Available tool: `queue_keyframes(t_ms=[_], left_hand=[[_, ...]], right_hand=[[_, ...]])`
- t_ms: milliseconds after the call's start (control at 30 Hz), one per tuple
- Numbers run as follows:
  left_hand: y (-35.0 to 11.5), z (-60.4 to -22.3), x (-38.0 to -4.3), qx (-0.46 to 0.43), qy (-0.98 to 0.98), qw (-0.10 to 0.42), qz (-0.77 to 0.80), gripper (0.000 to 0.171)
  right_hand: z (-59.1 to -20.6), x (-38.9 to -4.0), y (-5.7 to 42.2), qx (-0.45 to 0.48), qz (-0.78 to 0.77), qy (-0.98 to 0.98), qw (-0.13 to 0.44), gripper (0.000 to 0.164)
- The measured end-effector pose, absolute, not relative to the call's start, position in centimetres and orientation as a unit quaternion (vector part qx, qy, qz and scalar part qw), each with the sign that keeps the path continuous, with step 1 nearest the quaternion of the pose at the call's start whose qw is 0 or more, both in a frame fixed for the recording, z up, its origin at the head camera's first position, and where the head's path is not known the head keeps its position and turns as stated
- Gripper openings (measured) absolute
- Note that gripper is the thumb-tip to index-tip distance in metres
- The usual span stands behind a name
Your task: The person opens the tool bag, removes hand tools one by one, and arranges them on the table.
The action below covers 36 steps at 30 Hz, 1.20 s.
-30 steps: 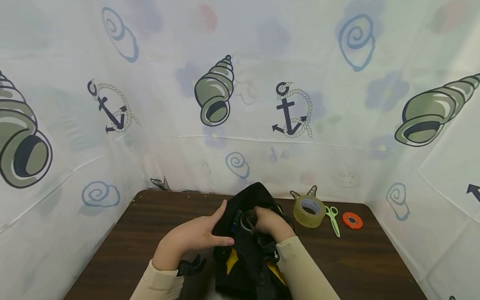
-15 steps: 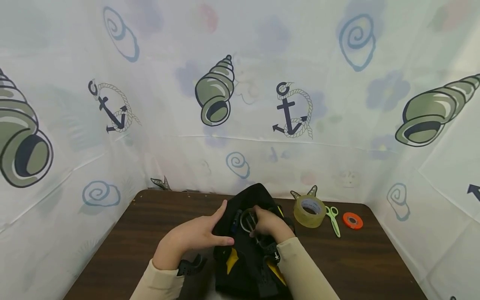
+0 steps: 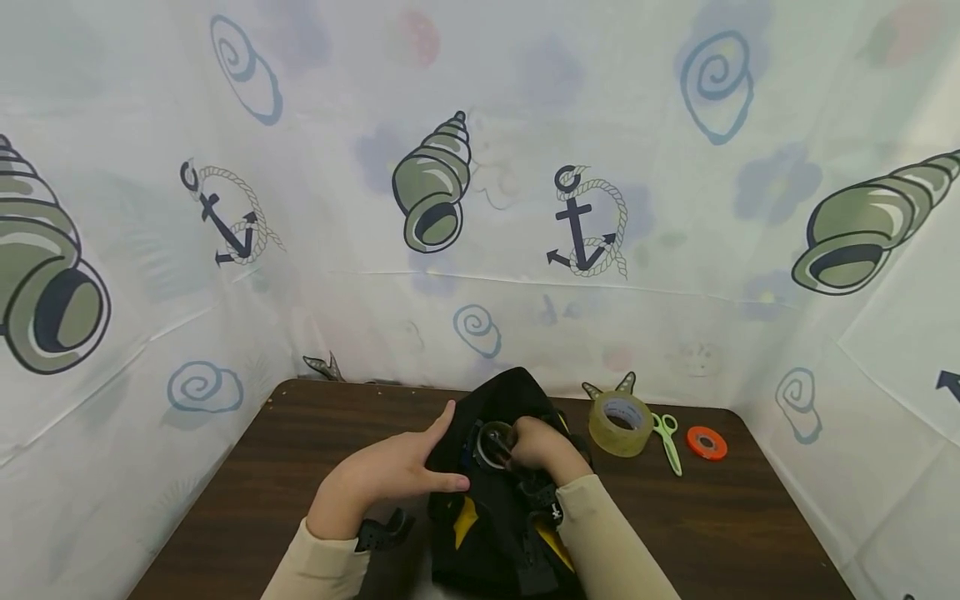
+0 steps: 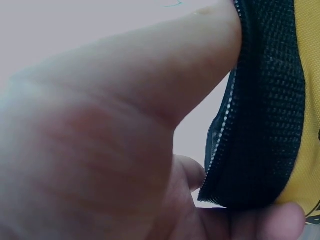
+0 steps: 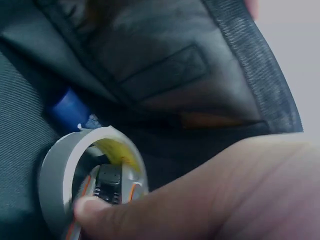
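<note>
A black bag (image 3: pixel 480 550) with yellow patches lies unzipped at the table's near middle. My left hand (image 3: pixel 382 475) grips its left edge, with the thumb and fingers on either side of the zipped rim (image 4: pixel 227 125). Reaching into the opening, my right hand (image 3: pixel 543 446) holds a grey utility knife (image 5: pixel 109 175) with orange trim and a black slider. The knife overlaps the hole of a grey tape roll (image 5: pixel 55 175) inside the bag. Beside the roll lies a blue cylindrical thing (image 5: pixel 70 110). The knife's lower end is hidden by the thumb.
Right of the bag, on the brown table (image 3: pixel 337 417), are a clear yellowish tape roll (image 3: pixel 618 442), green scissors (image 3: pixel 670 446) and a small orange tape roll (image 3: pixel 705 443). A white patterned curtain (image 3: pixel 517 317) hangs along the back and sides.
The right hand has shifted slightly inside the bag, and the grey tape roll shows at a changed angle. My left hand keeps its place on the bag's edge.
</note>
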<state>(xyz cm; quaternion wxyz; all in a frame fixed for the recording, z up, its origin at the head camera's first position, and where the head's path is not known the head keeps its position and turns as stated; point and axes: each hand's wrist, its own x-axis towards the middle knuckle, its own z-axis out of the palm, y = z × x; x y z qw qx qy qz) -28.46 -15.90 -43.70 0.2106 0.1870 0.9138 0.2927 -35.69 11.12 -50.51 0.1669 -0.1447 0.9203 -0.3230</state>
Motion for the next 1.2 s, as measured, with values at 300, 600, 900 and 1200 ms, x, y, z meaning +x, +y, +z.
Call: queue_keyframes(t_ms=[300, 600, 900, 1200], left_hand=[[-15.9, -43.6, -28.4, 0.191, 0.914, 0.208, 0.291, 0.118], [-15.9, -43.7, -28.5, 0.195, 0.914, 0.203, 0.292, 0.117], [-15.7, -43.7, -28.2, 0.196, 0.916, 0.194, 0.291, 0.117], [-15.8, -43.6, -28.2, 0.199, 0.913, 0.195, 0.297, 0.117]], right_hand=[[-48.9, -35.1, 11.1, -0.120, -0.373, 0.906, 0.159, 0.043], [-46.7, -34.1, 11.7, -0.136, -0.500, 0.837, 0.174, 0.097], [-43.9, -32.3, 13.4, -0.136, -0.529, 0.824, 0.150, 0.090], [-43.3, -31.2, 14.5, -0.156, -0.557, 0.810, 0.096, 0.084]])
